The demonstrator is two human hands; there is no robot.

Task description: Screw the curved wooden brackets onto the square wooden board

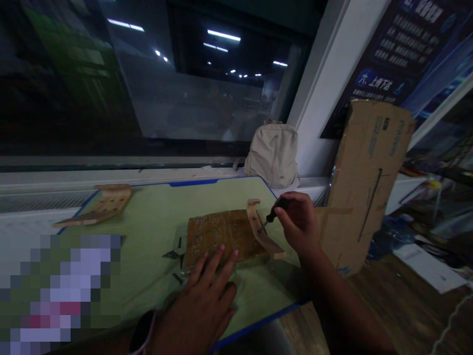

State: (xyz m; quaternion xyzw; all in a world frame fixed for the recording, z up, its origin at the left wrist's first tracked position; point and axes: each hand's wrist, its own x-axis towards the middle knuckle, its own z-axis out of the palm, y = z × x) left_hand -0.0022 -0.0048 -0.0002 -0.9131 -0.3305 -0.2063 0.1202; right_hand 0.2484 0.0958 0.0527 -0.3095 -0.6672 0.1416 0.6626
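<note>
"Background?"

"Dark window (221, 108), pale backpack (273, 153) on the sill, cardboard (369, 187) at right. Below, a green table (155, 207) with blue edging."

"Hands?"

"On my remote feed, right hand (301, 219) pinches the screwdriver (271, 217) by its dark handle, between thumb and fingers. Tip's down at the curved wood piece (273, 246); slanted shaft, probably to meet a hole or screw there. Too small for me to tell which."

"And left?"

"Left hand (207, 296): fingers parted, palm down, fingertips on the near edge of the brown board (214, 231). Gripping nothing; I'd say it's steadying the board against the driver's push."

"Where's the wood piece?"

"Across the board's right end, its near end sticking out past the edge. Board looks like a rest under it, I reckon."

"Loose stuff?"

"Dark screws (172, 255) beside the board's left side, likely there for easy reach. Second curved piece (111, 201) at the table's far left corner, perhaps parked out of the way."
</note>
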